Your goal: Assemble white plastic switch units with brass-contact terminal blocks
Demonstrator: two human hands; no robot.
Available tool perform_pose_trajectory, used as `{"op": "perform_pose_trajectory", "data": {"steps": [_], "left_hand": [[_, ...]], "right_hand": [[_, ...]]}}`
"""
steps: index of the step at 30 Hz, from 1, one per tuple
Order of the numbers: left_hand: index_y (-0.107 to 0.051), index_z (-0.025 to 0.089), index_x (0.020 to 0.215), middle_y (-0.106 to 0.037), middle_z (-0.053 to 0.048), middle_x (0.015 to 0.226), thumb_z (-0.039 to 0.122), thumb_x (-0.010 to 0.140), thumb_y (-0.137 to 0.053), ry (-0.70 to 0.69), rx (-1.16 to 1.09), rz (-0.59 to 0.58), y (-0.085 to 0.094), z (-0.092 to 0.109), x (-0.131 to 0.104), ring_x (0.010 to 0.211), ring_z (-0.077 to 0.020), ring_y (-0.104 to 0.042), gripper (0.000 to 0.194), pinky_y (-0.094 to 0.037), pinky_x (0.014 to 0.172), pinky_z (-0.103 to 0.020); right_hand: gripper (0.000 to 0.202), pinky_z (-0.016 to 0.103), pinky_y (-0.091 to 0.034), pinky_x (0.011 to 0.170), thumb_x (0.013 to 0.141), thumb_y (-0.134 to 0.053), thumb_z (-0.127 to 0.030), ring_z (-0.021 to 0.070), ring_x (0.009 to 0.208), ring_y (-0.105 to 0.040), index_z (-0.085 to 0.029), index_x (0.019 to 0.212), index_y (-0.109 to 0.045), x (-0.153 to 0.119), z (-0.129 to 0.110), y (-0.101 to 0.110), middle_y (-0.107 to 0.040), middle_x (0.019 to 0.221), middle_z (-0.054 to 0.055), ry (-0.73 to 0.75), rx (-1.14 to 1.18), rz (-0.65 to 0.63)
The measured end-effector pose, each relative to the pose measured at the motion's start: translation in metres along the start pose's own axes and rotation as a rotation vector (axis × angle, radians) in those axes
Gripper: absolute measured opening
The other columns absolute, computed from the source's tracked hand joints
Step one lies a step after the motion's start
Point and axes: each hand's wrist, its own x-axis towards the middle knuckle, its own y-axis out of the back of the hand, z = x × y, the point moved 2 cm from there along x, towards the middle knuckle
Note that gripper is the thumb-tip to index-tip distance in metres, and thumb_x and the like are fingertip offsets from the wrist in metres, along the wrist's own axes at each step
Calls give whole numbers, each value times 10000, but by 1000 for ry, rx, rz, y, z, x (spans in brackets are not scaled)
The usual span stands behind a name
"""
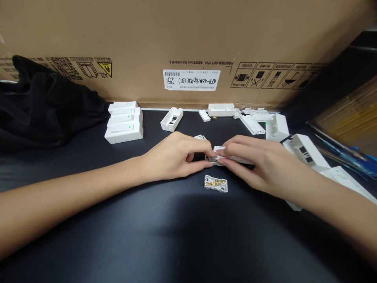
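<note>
My left hand [180,155] is closed in a pinch, thumb and forefinger on the left end of a small white switch base [209,158] with metal in it. From the other side my right hand [260,159] pinches a white plastic switch piece [219,149] over that base, and its fingers cover most of the piece. Just below the fingertips lies another white switch base [216,183], its brass contacts facing up. Part of one more white piece [200,137] shows behind my left hand.
Several white switches [125,131] with green marks are stacked at the left, beside black cloth [44,106]. An open white housing [172,119] lies farther right. More housings [277,127] and loose parts surround the right arm. A large cardboard box [132,35] walls off the back.
</note>
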Motion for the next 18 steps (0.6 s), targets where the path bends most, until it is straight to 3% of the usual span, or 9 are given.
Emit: {"op": "perform_pose_trajectory", "data": {"steps": [5, 14, 18], "left_hand": [[-746, 198, 961, -741, -5, 830, 270, 944, -681, -22, -34, 24, -2, 0, 0, 536, -80, -527, 99, -442, 561, -211], [-760, 177, 908, -711, 10, 714, 236, 913, -711, -48, -43, 59, -3, -1, 1, 518, -76, -542, 77, -442, 554, -198], [-764, 166, 885, -746, -12, 764, 216, 900, -719, -58, -57, 59, -4, -2, 2, 522, -76, -568, 69, -462, 568, -197]], "right_hand": [[234, 290, -523, 699, 1019, -508, -251, 185, 783, -696, -190, 936, -718, 0, 1, 1, -731, 969, 98, 36, 1, 20], [225, 315, -574, 800, 1006, -543, -211, 221, 894, -731, -167, 1062, -756, -3, -1, 1, -758, 1064, 123, 85, -16, 51], [214, 348, -585, 827, 995, -554, -188, 239, 944, -725, -174, 1098, -741, -5, -1, 0, -752, 1113, 123, 111, -37, 68]]}}
